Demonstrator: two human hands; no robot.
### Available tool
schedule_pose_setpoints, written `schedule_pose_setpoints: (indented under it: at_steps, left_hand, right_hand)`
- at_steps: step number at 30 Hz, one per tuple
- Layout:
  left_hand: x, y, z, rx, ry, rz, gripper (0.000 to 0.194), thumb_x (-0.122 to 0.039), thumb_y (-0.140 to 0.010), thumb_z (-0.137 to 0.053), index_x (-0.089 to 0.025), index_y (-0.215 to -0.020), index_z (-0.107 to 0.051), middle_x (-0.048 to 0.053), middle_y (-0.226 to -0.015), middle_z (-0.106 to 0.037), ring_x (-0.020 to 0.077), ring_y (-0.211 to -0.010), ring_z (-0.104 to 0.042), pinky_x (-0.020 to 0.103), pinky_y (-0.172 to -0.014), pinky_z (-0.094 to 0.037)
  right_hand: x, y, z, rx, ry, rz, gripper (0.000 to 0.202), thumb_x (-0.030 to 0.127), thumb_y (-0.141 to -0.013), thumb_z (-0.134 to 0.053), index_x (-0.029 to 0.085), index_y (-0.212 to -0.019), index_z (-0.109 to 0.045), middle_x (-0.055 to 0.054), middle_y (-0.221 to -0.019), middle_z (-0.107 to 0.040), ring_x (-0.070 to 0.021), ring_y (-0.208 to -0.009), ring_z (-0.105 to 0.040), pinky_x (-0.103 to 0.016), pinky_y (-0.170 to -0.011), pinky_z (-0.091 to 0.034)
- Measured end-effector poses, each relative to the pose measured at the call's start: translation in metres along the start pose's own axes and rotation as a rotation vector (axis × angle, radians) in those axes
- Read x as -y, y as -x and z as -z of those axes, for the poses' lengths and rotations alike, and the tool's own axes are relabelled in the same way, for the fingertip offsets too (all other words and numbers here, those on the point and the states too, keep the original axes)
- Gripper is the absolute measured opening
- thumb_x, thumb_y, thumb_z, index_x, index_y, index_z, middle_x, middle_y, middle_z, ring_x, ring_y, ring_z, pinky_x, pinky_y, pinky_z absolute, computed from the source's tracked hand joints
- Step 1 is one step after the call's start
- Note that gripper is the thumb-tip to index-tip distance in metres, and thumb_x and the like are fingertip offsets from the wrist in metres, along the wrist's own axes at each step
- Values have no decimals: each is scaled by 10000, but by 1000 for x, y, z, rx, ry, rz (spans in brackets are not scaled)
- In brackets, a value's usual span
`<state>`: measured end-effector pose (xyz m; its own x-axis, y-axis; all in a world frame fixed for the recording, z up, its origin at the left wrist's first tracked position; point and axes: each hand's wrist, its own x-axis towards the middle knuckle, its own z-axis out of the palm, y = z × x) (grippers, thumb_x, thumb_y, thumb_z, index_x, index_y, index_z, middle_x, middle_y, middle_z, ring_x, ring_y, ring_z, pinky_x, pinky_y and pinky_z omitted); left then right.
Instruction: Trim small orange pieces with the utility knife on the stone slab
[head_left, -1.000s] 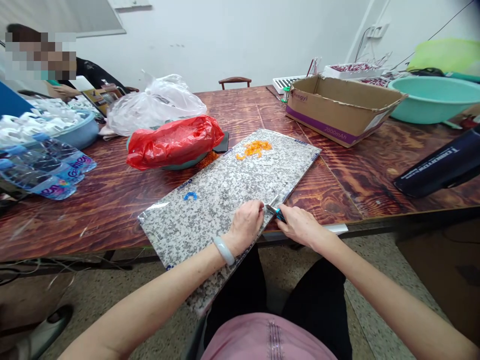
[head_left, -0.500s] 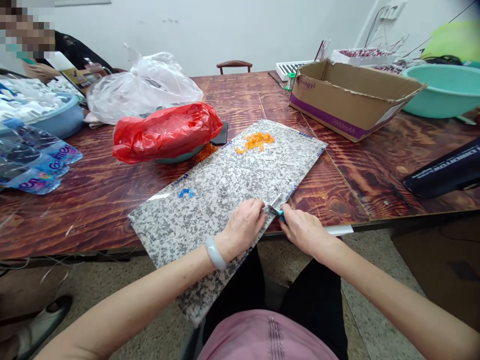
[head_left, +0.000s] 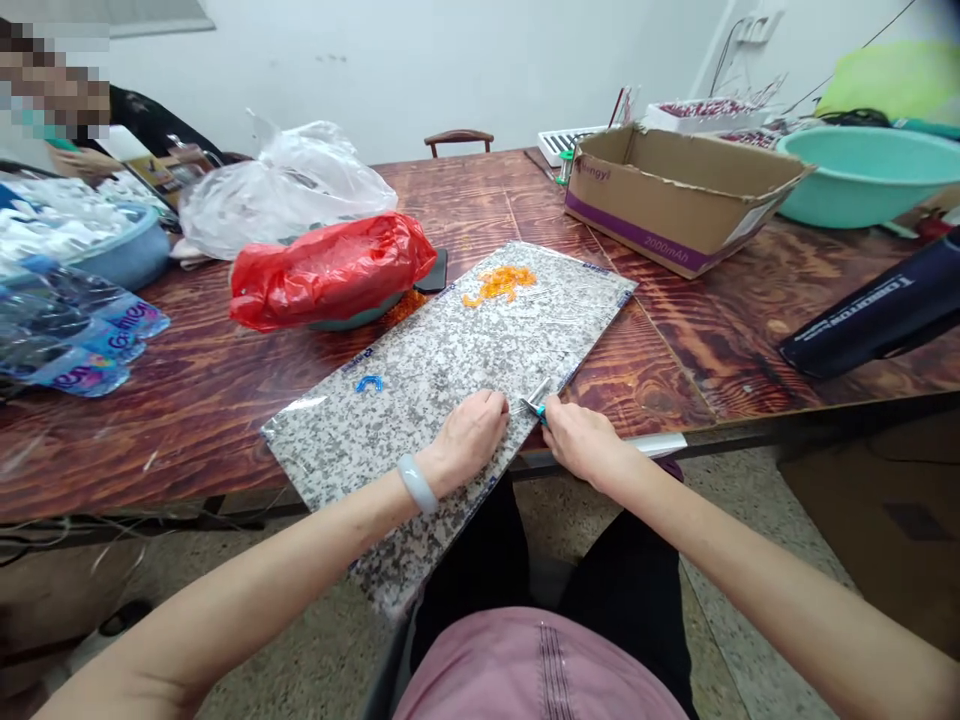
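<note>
A speckled grey-and-white slab lies slantwise on the table under both hands. My left hand rests on it with the fingers bunched; whatever they pinch is too small to make out. At the slab's right edge my right hand is closed around a blue-handled tool. The tool's dark metal tip points toward my left fingertips. Just beyond the tip lies a short silvery rod. Orange translucent pieces are heaped at the slab's far end, and a small blue piece lies left of my left hand.
A red plastic bag covers a bowl behind the slab, near a dark phone. An open cardboard box, a turquoise basin and a dark cylinder stand right. Water bottles lie left. Another person sits far left.
The view has shifted slightly. My left fingertips appear a little farther from the tool's tip. The blue-handled tool stays in my right hand at the slab's edge.
</note>
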<state>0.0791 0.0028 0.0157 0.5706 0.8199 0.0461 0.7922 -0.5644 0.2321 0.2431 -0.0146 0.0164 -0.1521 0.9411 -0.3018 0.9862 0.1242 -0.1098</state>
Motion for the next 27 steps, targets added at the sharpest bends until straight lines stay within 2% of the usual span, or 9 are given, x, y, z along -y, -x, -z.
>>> schedule_pose_setpoints:
  at_steps: [5, 7, 10, 13, 15, 18, 22, 24, 27]
  left_hand:
    - [-2, -1, -6, -43, 8, 19, 169, -188, -863, -324, -156, -822, -484, 60, -801, -528, 171, -765, -504, 303, -720, -424]
    - [3, -4, -7, -53, -6, 11, 169, -189, -861, -327, -158, -821, -488, 60, -805, -532, 171, -765, -506, 298, -717, -421]
    - [33, -7, -1, -77, -91, 92, 176, -175, -845, -337, -153, -781, -499, 67, -767, -538, 180, -734, -510, 299, -684, -413]
    - [69, -2, 16, -144, -151, 263, 150, -182, -809, -383, -145, -747, -514, 74, -731, -551, 189, -696, -514, 305, -654, -401]
    - [77, 4, 25, -125, -88, 270, 138, -205, -797, -410, -154, -750, -529, 53, -725, -573, 179, -689, -523, 291, -645, -397]
    - [54, 9, 27, -70, 91, 171, 151, -238, -801, -425, -162, -769, -551, 27, -737, -600, 151, -683, -539, 253, -629, -397]
    - [9, 4, 10, -55, 178, 26, 148, -220, -811, -422, -166, -763, -552, 20, -744, -601, 136, -699, -539, 240, -642, -392]
    - [0, 0, 3, -66, 176, 24, 139, -214, -810, -430, -164, -752, -545, 22, -733, -595, 138, -697, -535, 245, -646, -390]
    - [0, -2, -3, -83, 187, 50, 133, -209, -812, -433, -161, -752, -541, 23, -730, -591, 139, -699, -532, 245, -647, -389]
  right_hand:
    - [4, 4, 0, -20, -10, 9, 201, 227, -871, -370, 105, -999, -464, -152, -881, -623, -246, -819, -611, -299, -676, -429]
    - [4, 6, 1, -21, -14, 10, 196, 215, -871, -367, 102, -997, -464, -152, -870, -622, -248, -816, -613, -298, -671, -430]
    - [3, 11, 1, -8, -25, -9, 181, 198, -865, -375, 103, -990, -465, -153, -870, -620, -246, -813, -615, -296, -665, -431]
    - [-1, 18, -1, 19, -37, -31, 187, 201, -864, -384, 99, -1001, -461, -153, -868, -621, -243, -806, -617, -295, -655, -429]
    - [-3, 20, -2, 16, -36, -37, 203, 204, -869, -377, 93, -1020, -455, -153, -864, -621, -245, -802, -617, -298, -650, -426]
    - [-6, 20, -5, 6, -36, -37, 202, 229, -874, -368, 105, -1003, -461, -141, -863, -621, -252, -802, -615, -313, -655, -417]
    - [-10, 20, -8, -18, -49, -6, 196, 274, -870, -362, 137, -966, -464, -118, -860, -618, -258, -814, -607, -312, -647, -400]
    - [-13, 20, -11, -13, -64, 16, 200, 295, -866, -361, 150, -958, -463, -114, -867, -613, -258, -824, -600, -304, -638, -389]
    - [-15, 21, -14, -3, -91, 18, 199, 308, -864, -361, 162, -952, -463, -115, -889, -605, -253, -843, -589, -297, -639, -370]
